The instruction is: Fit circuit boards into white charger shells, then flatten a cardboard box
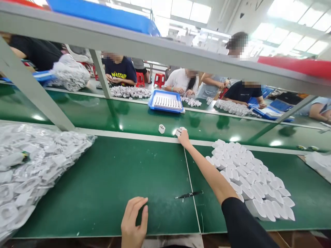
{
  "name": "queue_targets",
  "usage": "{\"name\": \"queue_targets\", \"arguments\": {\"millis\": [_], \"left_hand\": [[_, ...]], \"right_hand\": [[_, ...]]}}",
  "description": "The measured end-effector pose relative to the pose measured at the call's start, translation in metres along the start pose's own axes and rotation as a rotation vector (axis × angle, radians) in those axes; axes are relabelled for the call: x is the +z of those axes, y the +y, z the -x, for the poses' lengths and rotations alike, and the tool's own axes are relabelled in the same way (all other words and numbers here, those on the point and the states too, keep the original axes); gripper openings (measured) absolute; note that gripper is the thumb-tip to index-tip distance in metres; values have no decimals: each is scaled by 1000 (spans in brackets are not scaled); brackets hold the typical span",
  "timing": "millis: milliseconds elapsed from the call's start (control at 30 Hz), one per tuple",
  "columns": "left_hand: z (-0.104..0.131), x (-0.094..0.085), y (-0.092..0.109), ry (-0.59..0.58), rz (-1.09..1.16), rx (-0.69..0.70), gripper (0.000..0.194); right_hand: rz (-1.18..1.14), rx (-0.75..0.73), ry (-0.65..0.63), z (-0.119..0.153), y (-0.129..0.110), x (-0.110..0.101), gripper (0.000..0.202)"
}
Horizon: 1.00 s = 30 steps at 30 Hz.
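A white piece [178, 132], partly hidden, seems pinched in the right hand [183, 137] just beyond the pale rail [129, 135], near a second white part [161, 129]. The right arm stretches forward; the left hand [134, 222], empty, hangs loosely curled, thumb apart, over the tabletop [103, 193].

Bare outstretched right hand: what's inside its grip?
The right hand holds a small white plastic piece, left end visible; the hand covers the rest. Anything else inside is hidden.
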<state>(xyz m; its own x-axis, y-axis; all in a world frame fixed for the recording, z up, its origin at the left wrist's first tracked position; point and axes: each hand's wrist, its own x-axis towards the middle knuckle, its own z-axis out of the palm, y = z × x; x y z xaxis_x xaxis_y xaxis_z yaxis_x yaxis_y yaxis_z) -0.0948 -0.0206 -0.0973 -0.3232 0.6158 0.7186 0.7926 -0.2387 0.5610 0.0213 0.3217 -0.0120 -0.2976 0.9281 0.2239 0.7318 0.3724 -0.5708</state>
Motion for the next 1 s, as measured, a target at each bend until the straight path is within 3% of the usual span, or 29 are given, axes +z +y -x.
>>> {"name": "queue_targets", "arguments": {"millis": [100, 200, 300, 400, 433, 533, 633, 800, 1000], "left_hand": [[4, 6, -2, 33, -6, -43, 23], [0, 6, 1, 54, -3, -35, 23], [-7, 2, 7, 53, -11, 22, 20], [-10, 0, 10, 13, -2, 6, 19], [-9, 0, 10, -8, 4, -5, 19], [-6, 0, 9, -46, 14, -19, 19], [-5, -1, 9, -65, 9, -6, 19], [-8, -1, 8, -81, -34, 4, 14], [-8, 0, 6, -61, -97, -32, 9]], "right_hand": [[41, -15, -7, -10, -3, 3, 35], [73, -71, -92, 9, -8, -13, 34], [57, -154, -363, 67, -8, -42, 19], [17, -216, -705, 155, -2, -73, 7], [56, -284, -765, 185, 1, -80, 4], [159, -276, -623, 260, 13, -83, 28], [154, -202, -366, 297, 25, -61, 39], [177, -166, -174, 297, 25, -27, 30], [289, -162, -158, 285, 16, -15, 18]]}}
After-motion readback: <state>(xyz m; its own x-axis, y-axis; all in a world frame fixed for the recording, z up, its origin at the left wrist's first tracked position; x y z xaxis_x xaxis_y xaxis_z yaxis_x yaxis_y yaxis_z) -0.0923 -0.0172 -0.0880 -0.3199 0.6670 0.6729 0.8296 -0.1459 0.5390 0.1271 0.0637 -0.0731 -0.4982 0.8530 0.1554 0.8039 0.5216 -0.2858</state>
